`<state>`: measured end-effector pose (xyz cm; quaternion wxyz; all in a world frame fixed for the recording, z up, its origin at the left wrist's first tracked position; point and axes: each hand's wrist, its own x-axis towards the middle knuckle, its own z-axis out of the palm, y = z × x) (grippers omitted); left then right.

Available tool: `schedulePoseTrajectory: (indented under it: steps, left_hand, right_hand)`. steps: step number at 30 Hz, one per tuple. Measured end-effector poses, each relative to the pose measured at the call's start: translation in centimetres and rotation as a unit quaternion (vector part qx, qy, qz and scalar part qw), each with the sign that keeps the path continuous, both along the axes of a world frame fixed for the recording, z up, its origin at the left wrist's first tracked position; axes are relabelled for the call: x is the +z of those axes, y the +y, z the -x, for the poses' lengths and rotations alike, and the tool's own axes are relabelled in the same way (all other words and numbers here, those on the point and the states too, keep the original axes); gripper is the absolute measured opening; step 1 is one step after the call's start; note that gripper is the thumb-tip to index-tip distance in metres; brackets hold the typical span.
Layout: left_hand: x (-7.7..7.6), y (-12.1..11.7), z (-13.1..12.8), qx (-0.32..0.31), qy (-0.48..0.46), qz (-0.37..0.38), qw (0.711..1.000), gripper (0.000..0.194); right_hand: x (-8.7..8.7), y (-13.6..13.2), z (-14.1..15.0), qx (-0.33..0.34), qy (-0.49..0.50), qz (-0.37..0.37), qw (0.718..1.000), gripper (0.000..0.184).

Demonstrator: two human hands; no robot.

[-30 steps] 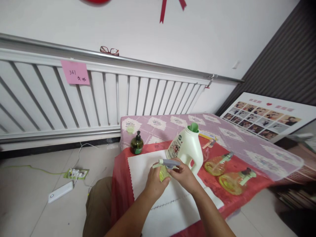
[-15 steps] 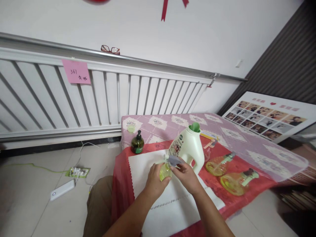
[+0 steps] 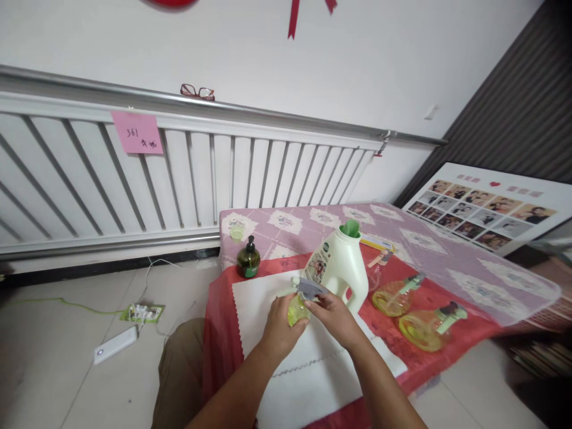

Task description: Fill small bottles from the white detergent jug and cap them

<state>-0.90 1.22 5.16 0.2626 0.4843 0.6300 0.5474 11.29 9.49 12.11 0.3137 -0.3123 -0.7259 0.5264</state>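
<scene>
The left hand (image 3: pixel 280 325) wraps around a small round spray bottle (image 3: pixel 295 310) of clear yellow-green plastic, held just above the white cloth (image 3: pixel 259 298) near the middle of the tabletop (image 3: pixel 447 250). The right hand (image 3: pixel 335 314) pinches the bottle's grey trigger head (image 3: pixel 307 288) with curled fingers. Just behind stands a tall, smooth, cream plastic jug (image 3: pixel 342 268) with a green spout and a moulded handle. To the right, two more round, clear yellow spray bottles (image 3: pixel 413 310) lie tilted on the glossy red cloth (image 3: pixel 447 304). At the far left edge sits a squat, dark green glass pump bottle (image 3: pixel 248 260). A pink patterned cover spreads over the far part of the tabletop
</scene>
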Motion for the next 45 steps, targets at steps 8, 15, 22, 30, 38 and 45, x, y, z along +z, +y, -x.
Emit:
schedulePoseTrajectory:
  steps: [8,15,22,30,38,45]
  left_hand:
    - [0.2,-0.1,-0.1,0.005,-0.004,0.014,1.0,0.058]
    - [-0.1,-0.1,0.0,0.003,-0.006,0.008,1.0,0.059]
    - [-0.1,-0.1,0.0,0.004,0.002,-0.011,1.0,0.06]
    - [-0.1,0.0,0.0,0.001,0.001,0.0,1.0,0.056]
    - [-1.0,-0.3,-0.7,-0.007,0.012,-0.04,0.999,0.073]
    - [-0.8,-0.9,-0.6,-0.035,0.052,-0.05,0.997,0.073]
  right_hand:
    - [-0.3,0.2,-0.1,0.015,-0.014,0.005,1.0,0.042]
    - [-0.7,0.0,-0.1,0.01,-0.016,-0.003,1.0,0.042]
    - [-1.0,-0.3,0.0,-0.013,-0.019,-0.031,0.999,0.034]
    - [-1.5,-0.3,0.2,-0.045,-0.019,-0.052,0.997,0.029]
    - [-2.5,-1.4,1.1,-0.106,-0.026,-0.05,0.993,0.031]
    - [-1.7,-2.8,2.0,-0.17,-0.053,-0.052,0.983,0.025]
